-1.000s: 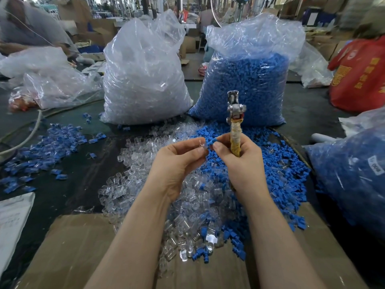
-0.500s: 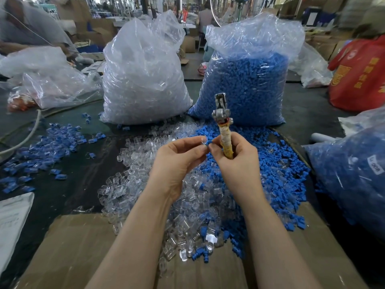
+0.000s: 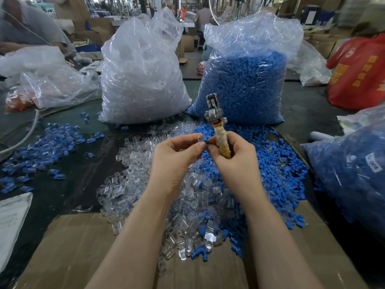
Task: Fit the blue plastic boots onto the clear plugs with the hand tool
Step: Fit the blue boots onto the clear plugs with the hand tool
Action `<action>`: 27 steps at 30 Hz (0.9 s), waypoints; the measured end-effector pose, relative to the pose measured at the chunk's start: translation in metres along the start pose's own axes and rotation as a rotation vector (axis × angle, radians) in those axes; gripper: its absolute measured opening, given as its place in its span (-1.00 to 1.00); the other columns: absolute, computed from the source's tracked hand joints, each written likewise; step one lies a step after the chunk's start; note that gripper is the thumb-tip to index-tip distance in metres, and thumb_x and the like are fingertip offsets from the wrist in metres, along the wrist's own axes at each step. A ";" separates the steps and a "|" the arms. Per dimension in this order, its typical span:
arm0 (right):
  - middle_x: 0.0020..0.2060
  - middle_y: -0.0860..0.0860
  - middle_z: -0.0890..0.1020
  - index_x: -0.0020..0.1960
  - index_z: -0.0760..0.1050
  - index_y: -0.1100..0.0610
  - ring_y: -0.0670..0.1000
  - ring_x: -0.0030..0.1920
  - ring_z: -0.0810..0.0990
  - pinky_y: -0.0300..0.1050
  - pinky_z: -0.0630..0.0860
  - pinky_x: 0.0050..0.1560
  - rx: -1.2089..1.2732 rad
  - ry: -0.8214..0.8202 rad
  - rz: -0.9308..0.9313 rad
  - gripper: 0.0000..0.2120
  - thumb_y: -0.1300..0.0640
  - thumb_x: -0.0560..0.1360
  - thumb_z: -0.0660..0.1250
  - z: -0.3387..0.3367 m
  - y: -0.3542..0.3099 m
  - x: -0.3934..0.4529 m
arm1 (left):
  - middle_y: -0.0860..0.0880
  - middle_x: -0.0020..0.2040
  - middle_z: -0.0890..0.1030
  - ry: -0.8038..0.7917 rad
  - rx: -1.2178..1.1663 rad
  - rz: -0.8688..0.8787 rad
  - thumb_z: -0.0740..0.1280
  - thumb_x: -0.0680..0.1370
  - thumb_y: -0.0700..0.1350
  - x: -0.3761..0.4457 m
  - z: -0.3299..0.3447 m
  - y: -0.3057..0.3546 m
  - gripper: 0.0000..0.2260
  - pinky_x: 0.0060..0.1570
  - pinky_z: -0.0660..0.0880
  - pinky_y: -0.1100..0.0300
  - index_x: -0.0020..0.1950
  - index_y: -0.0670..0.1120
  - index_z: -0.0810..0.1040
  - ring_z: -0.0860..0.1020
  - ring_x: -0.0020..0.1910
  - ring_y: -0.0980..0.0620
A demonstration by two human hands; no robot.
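Left hand (image 3: pixel 177 157): fingers pinch a blue boot (image 3: pixel 206 142)
Right hand (image 3: pixel 235 159): fingers grip the tool (image 3: pixel 218 132), upright, just beside the boot

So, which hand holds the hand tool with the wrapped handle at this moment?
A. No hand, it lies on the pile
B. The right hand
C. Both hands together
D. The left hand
B. The right hand grips the wrapped handle of the hand tool, whose metal head points up, while the left hand only pinches a small blue boot beside it.
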State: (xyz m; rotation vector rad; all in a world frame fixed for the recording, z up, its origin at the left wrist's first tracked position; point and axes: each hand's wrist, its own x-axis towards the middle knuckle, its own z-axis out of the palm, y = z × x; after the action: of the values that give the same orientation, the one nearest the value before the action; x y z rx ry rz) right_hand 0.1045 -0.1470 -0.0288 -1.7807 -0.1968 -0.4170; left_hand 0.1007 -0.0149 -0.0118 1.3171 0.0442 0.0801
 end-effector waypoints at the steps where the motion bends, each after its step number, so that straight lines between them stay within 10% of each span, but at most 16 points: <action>1: -0.30 0.03 0.60 -0.13 0.56 0.04 0.08 -0.28 0.53 -0.06 0.53 -0.23 0.006 -0.008 0.016 -0.91 0.19 0.53 0.40 0.000 0.000 0.000 | -0.17 -0.08 0.71 0.008 0.001 0.001 0.46 0.45 -0.33 0.000 -0.001 0.000 -0.86 0.12 0.60 0.03 -0.06 -0.13 0.69 0.67 -0.01 -0.14; 9: -0.38 0.06 0.53 -0.15 0.54 0.12 -0.15 -0.42 0.38 -0.25 0.40 -0.39 -0.002 -0.005 0.063 -0.89 0.14 0.55 0.37 0.001 0.000 0.000 | -0.09 -0.09 0.72 -0.009 0.046 0.024 0.48 0.44 -0.31 0.001 -0.003 -0.002 -0.83 0.11 0.61 0.05 -0.02 -0.12 0.69 0.68 0.00 -0.09; 16: -0.17 0.20 0.62 -0.11 0.59 0.04 0.24 -0.10 0.58 0.15 0.55 -0.05 0.050 -0.078 0.127 -0.93 0.12 0.55 0.37 -0.004 -0.004 0.000 | -0.13 -0.09 0.71 0.028 0.012 0.047 0.46 0.45 -0.33 0.002 -0.003 -0.003 -0.84 0.06 0.62 0.10 -0.07 -0.09 0.69 0.66 -0.04 -0.09; 27: -0.19 0.07 0.60 -0.06 0.55 0.03 0.00 -0.21 0.53 0.06 0.51 -0.07 -0.141 -0.382 0.234 -0.93 0.13 0.49 0.42 -0.029 0.006 0.003 | -0.07 -0.15 0.64 0.071 -0.026 0.152 0.40 0.49 -0.37 0.007 -0.011 0.001 -0.80 -0.02 0.62 0.19 0.04 -0.13 0.56 0.67 -0.12 0.02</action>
State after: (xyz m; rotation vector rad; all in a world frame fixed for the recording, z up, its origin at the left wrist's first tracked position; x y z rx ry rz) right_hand 0.1045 -0.1767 -0.0275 -1.9851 -0.2270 0.0818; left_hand 0.1068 -0.0033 -0.0137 1.2903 0.0026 0.2560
